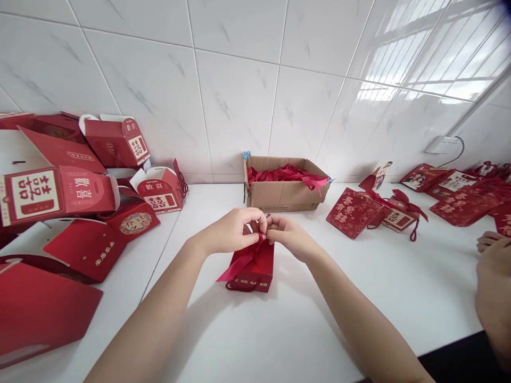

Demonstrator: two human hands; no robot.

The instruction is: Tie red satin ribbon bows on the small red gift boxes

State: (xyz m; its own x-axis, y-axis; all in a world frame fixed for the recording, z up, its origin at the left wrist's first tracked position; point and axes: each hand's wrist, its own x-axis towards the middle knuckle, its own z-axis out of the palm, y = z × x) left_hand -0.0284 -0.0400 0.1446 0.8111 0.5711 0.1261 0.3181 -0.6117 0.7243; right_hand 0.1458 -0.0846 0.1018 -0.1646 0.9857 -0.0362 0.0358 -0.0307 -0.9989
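The left hand and right hand met, each grip pinching the red ribbon. The small red gift box stood directly beneath the grip on the worktop. A cardboard box stood just beyond.

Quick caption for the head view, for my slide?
The left hand and right hand pinch a red ribbon atop a small red box, cardboard box of ribbons behind.

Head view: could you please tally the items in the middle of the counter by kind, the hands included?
Cardboard box of red ribbons: 1
Red gift box: 1
Hands: 2, left hand and right hand
Total: 4
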